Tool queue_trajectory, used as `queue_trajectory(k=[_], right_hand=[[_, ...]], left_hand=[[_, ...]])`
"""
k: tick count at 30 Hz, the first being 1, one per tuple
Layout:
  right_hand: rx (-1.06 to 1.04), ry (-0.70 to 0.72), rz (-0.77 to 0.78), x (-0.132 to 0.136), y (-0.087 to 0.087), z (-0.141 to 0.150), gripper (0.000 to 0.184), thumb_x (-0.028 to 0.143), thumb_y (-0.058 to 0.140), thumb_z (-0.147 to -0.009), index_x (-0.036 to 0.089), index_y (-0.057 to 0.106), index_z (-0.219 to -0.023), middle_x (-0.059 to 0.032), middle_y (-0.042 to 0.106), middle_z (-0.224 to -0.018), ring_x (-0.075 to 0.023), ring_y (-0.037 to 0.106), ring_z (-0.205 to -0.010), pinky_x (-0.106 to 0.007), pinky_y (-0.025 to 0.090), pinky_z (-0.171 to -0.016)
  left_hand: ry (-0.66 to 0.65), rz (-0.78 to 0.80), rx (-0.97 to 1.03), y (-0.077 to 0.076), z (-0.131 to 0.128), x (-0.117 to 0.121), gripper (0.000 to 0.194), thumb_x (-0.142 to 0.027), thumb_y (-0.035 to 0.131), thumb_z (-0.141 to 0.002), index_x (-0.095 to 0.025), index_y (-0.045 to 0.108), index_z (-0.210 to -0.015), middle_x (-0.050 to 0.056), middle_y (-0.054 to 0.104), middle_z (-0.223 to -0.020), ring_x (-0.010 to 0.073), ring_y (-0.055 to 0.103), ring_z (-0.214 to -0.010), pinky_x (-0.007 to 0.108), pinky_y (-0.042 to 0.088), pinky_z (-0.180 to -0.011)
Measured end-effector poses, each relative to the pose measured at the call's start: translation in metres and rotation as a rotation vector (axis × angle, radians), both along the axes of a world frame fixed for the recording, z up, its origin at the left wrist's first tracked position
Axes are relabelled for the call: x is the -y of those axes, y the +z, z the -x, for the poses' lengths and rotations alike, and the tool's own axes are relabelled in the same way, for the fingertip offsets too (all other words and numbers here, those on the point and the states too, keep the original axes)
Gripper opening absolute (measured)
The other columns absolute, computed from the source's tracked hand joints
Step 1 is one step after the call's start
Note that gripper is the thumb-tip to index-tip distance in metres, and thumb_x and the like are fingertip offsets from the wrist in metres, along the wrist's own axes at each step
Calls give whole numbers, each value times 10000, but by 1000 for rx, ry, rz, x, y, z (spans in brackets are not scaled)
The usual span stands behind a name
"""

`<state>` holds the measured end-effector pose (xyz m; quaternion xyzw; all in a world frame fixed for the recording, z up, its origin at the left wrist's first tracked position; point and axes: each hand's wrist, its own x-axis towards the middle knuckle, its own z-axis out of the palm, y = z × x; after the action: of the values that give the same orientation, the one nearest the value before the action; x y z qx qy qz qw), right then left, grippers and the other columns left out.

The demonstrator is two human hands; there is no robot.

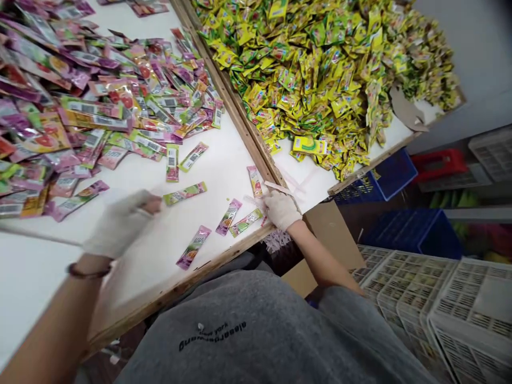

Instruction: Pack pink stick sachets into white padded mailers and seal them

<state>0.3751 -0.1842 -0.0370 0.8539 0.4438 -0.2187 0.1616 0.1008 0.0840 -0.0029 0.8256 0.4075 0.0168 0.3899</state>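
My left hand, in a white fingerless-tipped glove, is smeared by motion over the white table. Its fingertips are close to a green-and-pink stick sachet, and I cannot tell whether they touch it. At the table's front right corner, my right hand is gloved too, with its fingers curled down and closed. Thin pale strips stick out by its fingers; what exactly it grips is hidden. Close by lie a pink sachet, a green sachet and a purple sachet. Another purple sachet is nearer my body.
A large heap of pink, purple and green sachets covers the left tabletop. Beyond a wooden divider rises a pile of yellow packets. Below on the right are a cardboard box, white crates and blue crates.
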Motion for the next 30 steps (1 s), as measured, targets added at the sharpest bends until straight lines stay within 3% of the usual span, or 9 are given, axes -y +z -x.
queue_trajectory(k=[3, 8, 10, 13, 16, 20, 24, 27, 30], right_hand=[[-35, 6, -139, 11, -2, -9, 258, 144, 522, -979, 151, 750, -1100, -180, 703, -1158, -295, 662, -1091, -401, 516, -960], [142, -194, -529, 48, -10, -81, 188, 169, 536, -949, 189, 720, -982, -151, 696, -1111, -288, 634, -1025, -396, 519, -931], [127, -242, -537, 59, -20, -109, 207, 229, 615, -914, 178, 729, -1079, -164, 693, -1174, -310, 634, -1068, -416, 525, -944], [69, -232, -495, 69, -41, -129, 518, 371, 696, -901, 182, 669, -1383, -196, 619, -1417, -386, 569, -1293, -509, 507, -1037], [70, -169, -490, 80, -64, -130, 498, 387, 618, -965, 253, 664, -1442, -175, 539, -1560, -430, 459, -1444, -618, 424, -1123], [154, -183, -665, 108, -86, -117, 314, 301, 576, -967, 201, 752, -1207, -173, 652, -1379, -334, 568, -1276, -490, 456, -1089], [280, -410, -690, 146, -98, -94, 254, 205, 496, -962, 192, 736, -1043, -152, 704, -1079, -307, 595, -1073, -433, 473, -992], [232, -644, -539, 176, -107, -78, 277, 179, 444, -985, 177, 712, -1053, -167, 696, -1131, -298, 581, -1110, -414, 449, -1020], [141, -833, -368, 204, -120, -60, 256, 174, 450, -996, 142, 702, -1028, -171, 703, -1117, -259, 597, -1049, -370, 464, -981]], left_hand=[[-147, 68, 26, -27, -14, 36, 280, -408, 533, -946, -169, 678, -944, 29, 713, -936, 197, 639, -877, 321, 535, -819], [-359, 3, 144, -45, -30, 85, 269, -416, 465, -984, -221, 576, -835, 45, 648, -884, 195, 630, -800, 315, 512, -730], [-442, -39, 154, -47, -37, 95, 272, -396, 453, -1007, -225, 570, -831, 55, 652, -917, 201, 641, -829, 322, 516, -744], [-494, -133, 148, -52, -47, 104, 285, -376, 441, -1033, -226, 569, -828, 77, 664, -979, 220, 662, -876, 344, 535, -764], [-525, -207, 183, -60, -51, 108, 265, -364, 454, -1039, -223, 614, -883, 106, 680, -1078, 265, 699, -1052, 396, 576, -867], [-521, -235, 264, -65, -46, 103, 247, -362, 482, -1050, -222, 639, -921, 117, 679, -1096, 293, 685, -1239, 434, 600, -955], [-464, -234, 328, -61, -39, 94, 241, -314, 547, -1022, -231, 575, -798, 84, 657, -960, 288, 693, -1247, 427, 618, -950], [-352, -302, 334, -55, -36, 91, 188, -314, 580, -994, -244, 585, -819, 62, 640, -934, 299, 699, -1224, 494, 611, -1000], [-239, -342, 261, -49, -35, 90, 130, -358, 574, -977, -261, 607, -896, 85, 625, -1057, 330, 678, -1243, 573, 578, -1069]])
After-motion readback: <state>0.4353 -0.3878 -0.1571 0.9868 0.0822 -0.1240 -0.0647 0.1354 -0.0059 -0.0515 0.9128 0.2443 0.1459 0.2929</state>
